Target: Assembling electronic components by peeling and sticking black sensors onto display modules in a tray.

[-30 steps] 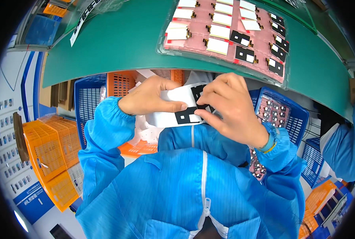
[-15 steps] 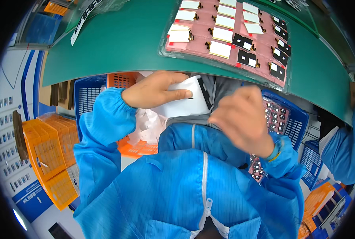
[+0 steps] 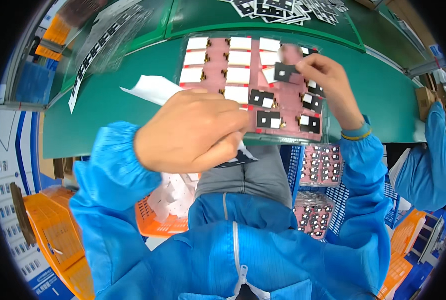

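Note:
My left hand (image 3: 193,132) is closed on a white sheet (image 3: 155,90), which sticks out past the wrist. A dark strip of it shows under the fingers. At the tray's far right, my right hand (image 3: 330,85) pinches a black rectangular piece with a small white square (image 3: 284,73). That piece is over a white panel in the third column. The pink tray (image 3: 216,67) holds rows of white panels (image 3: 239,76) with short dark connector tails. Several panels in the right columns carry black pieces (image 3: 269,120). My left hand covers the tray's near left corner.
White cards with black shapes (image 3: 273,10) lie piled at the back. A long strip with black pieces (image 3: 90,62) lies far left. Below the table edge are an orange basket of white scraps (image 3: 165,230) and a blue basket (image 3: 338,200) with filled trays. A blue sleeve (image 3: 425,170) shows right.
Both hands have risen from my lap to the tray. The left has carried the white sheet up with it. My right hand now has a black piece over the panels. The view has shifted.

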Motion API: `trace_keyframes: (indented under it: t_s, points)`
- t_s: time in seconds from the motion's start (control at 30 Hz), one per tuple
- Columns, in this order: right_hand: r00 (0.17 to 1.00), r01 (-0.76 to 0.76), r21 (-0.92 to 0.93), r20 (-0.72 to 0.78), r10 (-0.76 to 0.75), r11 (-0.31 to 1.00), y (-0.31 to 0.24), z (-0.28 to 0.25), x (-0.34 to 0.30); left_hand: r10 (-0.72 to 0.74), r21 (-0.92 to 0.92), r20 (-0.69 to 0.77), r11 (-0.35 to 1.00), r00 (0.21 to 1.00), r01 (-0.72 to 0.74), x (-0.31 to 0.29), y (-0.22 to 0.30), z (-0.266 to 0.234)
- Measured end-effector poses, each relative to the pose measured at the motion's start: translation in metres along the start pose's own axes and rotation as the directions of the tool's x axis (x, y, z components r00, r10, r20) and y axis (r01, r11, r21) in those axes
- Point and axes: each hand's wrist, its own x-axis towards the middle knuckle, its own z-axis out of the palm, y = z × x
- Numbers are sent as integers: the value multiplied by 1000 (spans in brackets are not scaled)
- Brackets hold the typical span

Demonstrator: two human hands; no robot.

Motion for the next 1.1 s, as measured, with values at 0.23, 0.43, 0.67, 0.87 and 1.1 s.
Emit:
trace_keyframes:
  t_s: [0.23, 0.43, 0.67, 0.87, 1.1]
  points:
    - [1000, 26, -3, 7, -26, 1000, 21, 9, 36, -59, 217, -267, 969, 962, 119, 45, -50, 55]
    - [999, -34, -31, -29, 33, 999, 16, 20, 22, -155, 177, -318, 960, 935, 219, 45, -71, 61]
    - [998, -33, 39, -51, 35, 999, 23, 31, 14, -213, 118, -246, 962, 946, 247, 44, -71, 72]
    - [997, 47, 46, -70, -43, 998, 25, 37, 12, -196, 91, -296, 968, 935, 232, 47, -69, 81]
    - [983, -184, -10, -3, 184, 983, 9, 21, 31, -164, 138, -339, 965, 927, 222, 44, -73, 71]
